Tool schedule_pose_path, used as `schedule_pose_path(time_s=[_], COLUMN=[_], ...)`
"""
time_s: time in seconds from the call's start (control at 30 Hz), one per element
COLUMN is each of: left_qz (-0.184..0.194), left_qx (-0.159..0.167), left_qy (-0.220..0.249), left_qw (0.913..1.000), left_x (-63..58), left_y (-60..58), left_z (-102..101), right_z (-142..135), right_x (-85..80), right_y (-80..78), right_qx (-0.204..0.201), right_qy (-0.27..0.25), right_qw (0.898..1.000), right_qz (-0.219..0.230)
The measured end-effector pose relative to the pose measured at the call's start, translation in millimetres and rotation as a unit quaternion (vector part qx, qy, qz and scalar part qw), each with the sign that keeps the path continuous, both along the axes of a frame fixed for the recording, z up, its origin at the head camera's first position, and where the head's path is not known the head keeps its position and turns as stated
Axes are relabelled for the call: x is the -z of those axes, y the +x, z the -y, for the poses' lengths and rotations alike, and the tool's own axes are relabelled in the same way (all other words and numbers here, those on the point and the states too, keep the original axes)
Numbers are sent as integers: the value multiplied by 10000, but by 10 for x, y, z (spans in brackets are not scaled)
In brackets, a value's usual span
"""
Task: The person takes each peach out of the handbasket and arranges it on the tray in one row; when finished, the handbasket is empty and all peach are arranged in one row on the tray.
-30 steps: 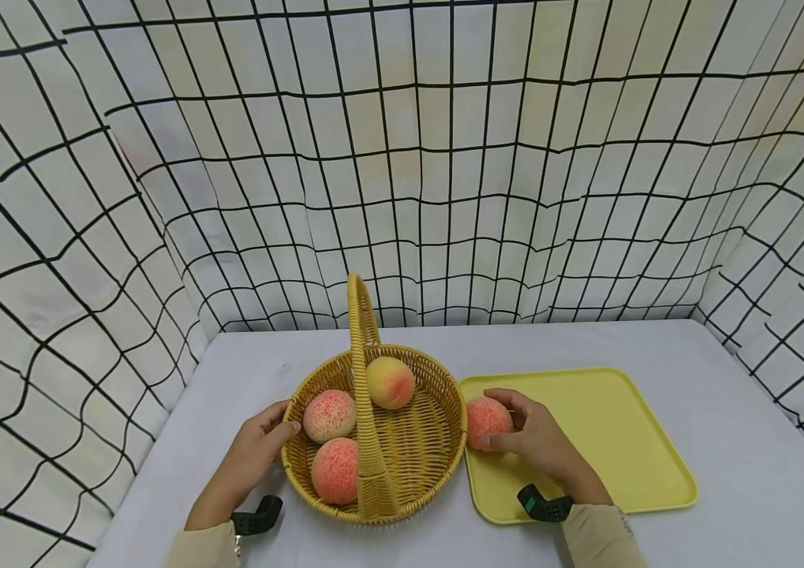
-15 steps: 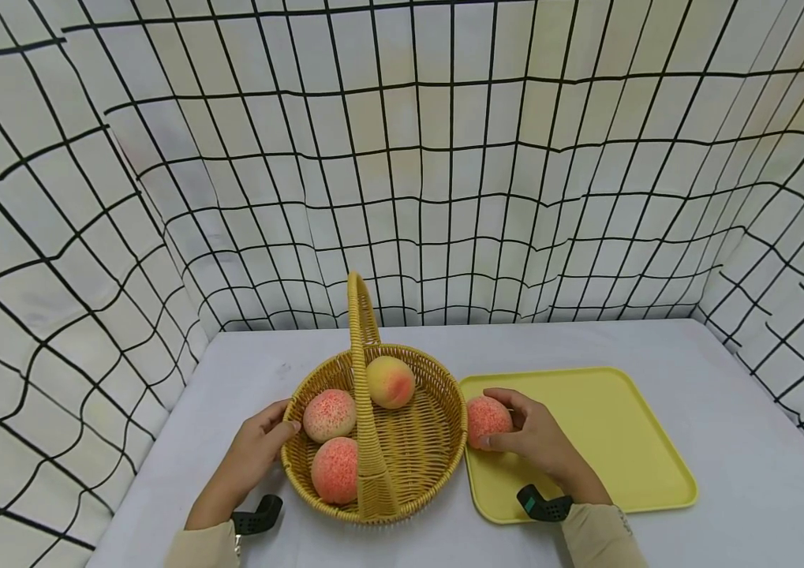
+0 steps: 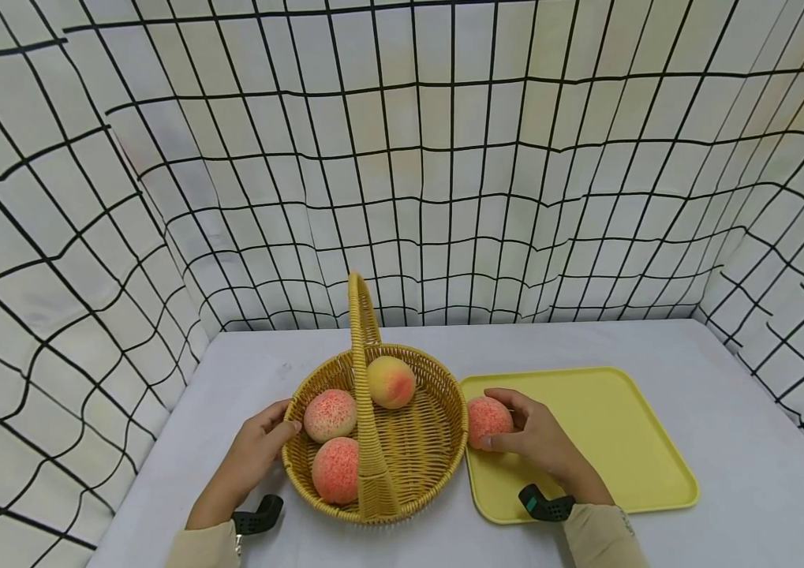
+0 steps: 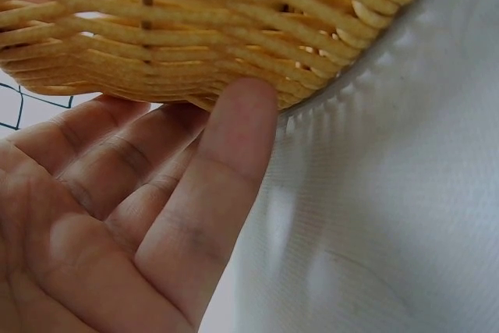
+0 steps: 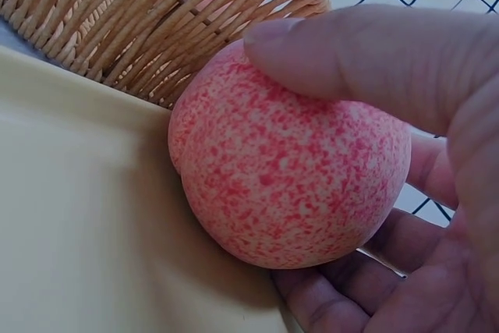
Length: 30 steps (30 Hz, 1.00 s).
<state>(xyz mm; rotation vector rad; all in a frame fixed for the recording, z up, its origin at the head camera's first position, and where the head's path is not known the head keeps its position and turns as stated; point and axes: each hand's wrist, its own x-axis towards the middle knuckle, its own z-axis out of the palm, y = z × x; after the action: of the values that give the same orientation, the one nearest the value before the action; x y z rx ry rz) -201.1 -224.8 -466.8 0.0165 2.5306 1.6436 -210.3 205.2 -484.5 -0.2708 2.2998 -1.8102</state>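
My right hand [image 3: 540, 438] grips a pink speckled peach [image 3: 490, 423], thumb on one side and fingers around the other. In the right wrist view, this peach [image 5: 288, 169] sits low over the yellow tray [image 3: 600, 442], right against the outer wall of the wicker basket [image 3: 423, 457]. My left hand [image 3: 252, 454] touches the basket's left side; its thumb [image 4: 242, 130] and fairly straight fingers lie against the woven wall [image 4: 187, 44]. Inside the basket are a speckled peach [image 3: 330, 415], a redder peach [image 3: 335, 471] partly behind the handle, and a yellow-red peach [image 3: 391, 383].
The basket's tall arched handle [image 3: 364, 379] rises over its middle. Basket and tray stand side by side on a white-covered table [image 3: 664, 355]. A white wall with a black grid net [image 3: 451, 197] encloses the back and sides.
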Motion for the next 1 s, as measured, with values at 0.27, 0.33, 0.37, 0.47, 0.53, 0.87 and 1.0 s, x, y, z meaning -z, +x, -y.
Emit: schedule_pose_path(time_s=[0.27, 0.33, 0.37, 0.47, 0.53, 0.87, 1.0], left_qz=[11, -3, 0, 1, 7, 47, 65], left_qx=[2, 25, 24, 24, 28, 10, -14], left_qy=[-6, 11, 17, 31, 32, -47, 1], left_qw=[10000, 10000, 10000, 10000, 10000, 10000, 10000], left_x=[1, 3, 5, 12, 14, 1, -6], left_y=[0, 3, 4, 2, -2, -8, -10], left_z=[2, 4, 5, 6, 5, 0, -3], right_z=[0, 1, 0, -1, -3, -16, -24], right_x=[-3, 0, -1, -3, -5, -1, 12], right_y=[-3, -5, -5, -5, -4, -10, -12], right_qx=[-6, 12, 19, 23, 12, -86, -174], right_qy=[-6, 4, 10, 17, 27, -4, -89], right_qw=[10000, 10000, 10000, 10000, 10000, 9999, 9997], right_qz=[-12, -13, -21, -44, -51, -78, -116])
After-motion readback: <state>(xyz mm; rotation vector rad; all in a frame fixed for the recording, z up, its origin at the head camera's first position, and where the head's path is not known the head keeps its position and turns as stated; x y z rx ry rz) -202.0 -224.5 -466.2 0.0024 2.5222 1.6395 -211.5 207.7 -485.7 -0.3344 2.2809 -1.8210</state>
